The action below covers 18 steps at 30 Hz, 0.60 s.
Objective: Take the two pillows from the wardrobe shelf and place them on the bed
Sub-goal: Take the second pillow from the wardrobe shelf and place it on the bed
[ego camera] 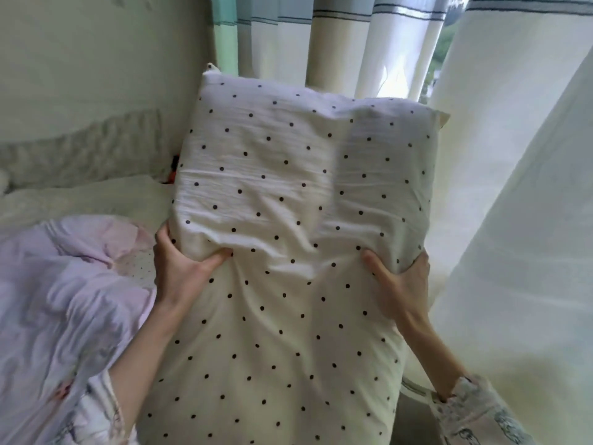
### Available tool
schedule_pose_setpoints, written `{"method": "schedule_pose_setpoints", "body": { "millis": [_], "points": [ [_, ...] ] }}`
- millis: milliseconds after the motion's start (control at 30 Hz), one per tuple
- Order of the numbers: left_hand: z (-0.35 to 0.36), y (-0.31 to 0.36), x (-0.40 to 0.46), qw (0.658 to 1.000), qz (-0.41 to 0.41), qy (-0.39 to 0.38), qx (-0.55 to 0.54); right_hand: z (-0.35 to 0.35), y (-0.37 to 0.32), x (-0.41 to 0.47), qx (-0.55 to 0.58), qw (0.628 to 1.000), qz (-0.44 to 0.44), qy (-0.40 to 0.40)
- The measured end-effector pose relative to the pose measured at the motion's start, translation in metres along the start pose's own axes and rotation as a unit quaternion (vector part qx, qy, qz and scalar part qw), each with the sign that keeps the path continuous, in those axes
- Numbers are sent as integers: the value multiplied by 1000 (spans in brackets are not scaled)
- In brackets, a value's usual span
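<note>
A cream pillow with dark polka dots [288, 194] fills the middle of the view, held up lengthwise over the bed [96, 200]. My left hand [183, 268] grips its left side with the thumb pressed into the fabric. On the right side my right hand [398, 284] does the same. A fold runs across the pillow between my hands. A second pillow cannot be made out as separate; the lower part of the dotted fabric reaches the bottom edge of the view.
A crumpled lilac duvet [64, 300] lies on the bed at the left. A padded cream headboard [80, 91] stands behind. Striped curtains [353, 43] hang at the back and a white curtain [519, 187] close on the right.
</note>
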<state>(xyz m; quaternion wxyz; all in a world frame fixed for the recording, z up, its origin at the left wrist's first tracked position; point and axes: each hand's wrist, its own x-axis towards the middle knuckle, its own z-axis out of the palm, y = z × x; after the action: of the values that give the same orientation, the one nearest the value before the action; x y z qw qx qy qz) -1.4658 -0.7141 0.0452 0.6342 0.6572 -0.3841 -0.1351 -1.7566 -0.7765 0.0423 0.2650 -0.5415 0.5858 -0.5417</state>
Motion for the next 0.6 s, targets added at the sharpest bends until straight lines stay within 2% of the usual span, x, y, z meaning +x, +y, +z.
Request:
{"method": "schedule_pose_setpoints", "body": {
  "millis": [300,467,600],
  "points": [
    [16,-14,12,983,-40,177,25,68,-5,106,56,981,-58,-175],
    [3,-30,22,965,-67,249,47,135,-10,135,83,957,-87,-265],
    [-11,-48,50,948,-73,300,74,203,-13,146,100,938,-77,-322]
  ]
}}
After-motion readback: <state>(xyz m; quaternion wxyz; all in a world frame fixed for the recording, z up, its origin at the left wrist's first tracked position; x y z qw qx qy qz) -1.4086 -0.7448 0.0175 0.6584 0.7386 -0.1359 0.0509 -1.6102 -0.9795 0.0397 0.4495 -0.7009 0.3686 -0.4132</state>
